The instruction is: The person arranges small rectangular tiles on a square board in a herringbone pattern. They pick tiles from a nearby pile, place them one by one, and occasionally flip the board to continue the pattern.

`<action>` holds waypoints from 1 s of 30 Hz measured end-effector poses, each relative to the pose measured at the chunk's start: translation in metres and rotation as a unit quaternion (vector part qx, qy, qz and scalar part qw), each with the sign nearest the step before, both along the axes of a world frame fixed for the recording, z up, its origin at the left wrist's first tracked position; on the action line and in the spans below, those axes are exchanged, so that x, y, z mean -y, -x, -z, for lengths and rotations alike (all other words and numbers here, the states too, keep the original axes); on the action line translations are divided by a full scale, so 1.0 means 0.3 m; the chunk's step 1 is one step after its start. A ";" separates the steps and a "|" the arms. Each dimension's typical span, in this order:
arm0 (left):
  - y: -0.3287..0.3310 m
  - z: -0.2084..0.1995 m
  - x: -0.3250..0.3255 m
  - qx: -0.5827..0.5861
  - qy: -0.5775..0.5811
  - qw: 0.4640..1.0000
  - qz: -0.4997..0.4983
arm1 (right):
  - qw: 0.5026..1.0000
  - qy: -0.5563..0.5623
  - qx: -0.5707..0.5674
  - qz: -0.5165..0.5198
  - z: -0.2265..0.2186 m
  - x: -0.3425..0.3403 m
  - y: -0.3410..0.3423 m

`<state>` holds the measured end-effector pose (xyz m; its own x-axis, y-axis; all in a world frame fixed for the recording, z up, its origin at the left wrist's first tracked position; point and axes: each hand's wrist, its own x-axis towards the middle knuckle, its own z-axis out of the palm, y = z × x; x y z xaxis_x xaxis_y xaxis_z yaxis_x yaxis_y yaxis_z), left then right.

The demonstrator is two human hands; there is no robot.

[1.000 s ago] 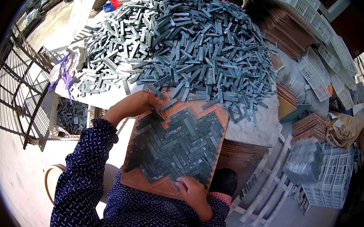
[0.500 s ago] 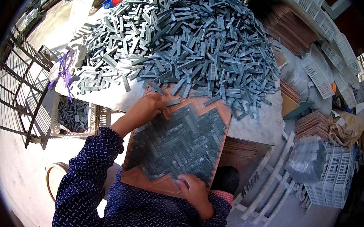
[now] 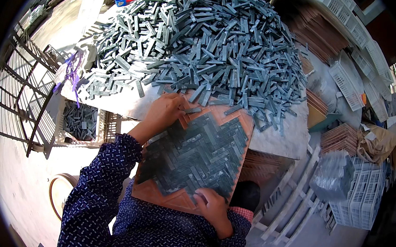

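A reddish-brown tray (image 3: 167, 201) with zigzag ends lies tilted between my lap and the table edge. Dark grey-green stone strips (image 3: 195, 154) fill it in a herringbone pattern. My left hand (image 3: 165, 111) is at the tray's far left corner, thumb and fingers pinched together at the end of one loose stone strip (image 3: 193, 110); its fingertips are partly hidden. At the near right edge, my right hand (image 3: 214, 209) is curled onto the tray's rim, fingertips by the lowest strips. Beyond the tray rises a large heap of similar strips (image 3: 214, 45).
The heap stands on a pale table (image 3: 276, 142). A crate of strips (image 3: 100, 131) is below left, near a metal rack (image 3: 19, 89). Stacked brown trays (image 3: 340, 138), white crates (image 3: 359, 194) and a slatted wooden frame (image 3: 290, 202) are on the right. Blue and red cups (image 3: 120, 1) stand far left.
My left hand has shifted slightly away from me and to the right, still by the loose strip. The view has moved a little. My right hand stays on the tray's near edge.
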<state>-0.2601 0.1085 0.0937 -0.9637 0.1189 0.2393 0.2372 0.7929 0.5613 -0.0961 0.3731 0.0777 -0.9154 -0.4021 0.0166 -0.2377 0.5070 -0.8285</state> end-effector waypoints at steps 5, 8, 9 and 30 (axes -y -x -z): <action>0.018 0.020 0.023 -0.009 0.023 0.999 0.034 | 1.000 -0.003 0.005 0.001 -0.001 -0.005 -0.004; 0.029 0.007 0.066 -0.014 0.002 0.995 0.102 | 1.000 -0.005 0.002 0.013 0.014 -0.019 -0.006; 0.028 0.000 0.093 -0.018 0.016 0.992 0.121 | 1.000 -0.003 0.001 0.011 0.016 -0.014 -0.006; 0.040 0.003 0.061 -0.002 0.006 0.986 0.169 | 1.000 0.005 0.016 0.010 0.005 0.000 -0.001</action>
<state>-0.2722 0.0901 0.0929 -0.8676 0.4355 0.2400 0.4911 0.6751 0.5505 -0.0957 0.3730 0.0762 -0.9232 -0.3841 -0.0101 -0.2003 0.5036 -0.8404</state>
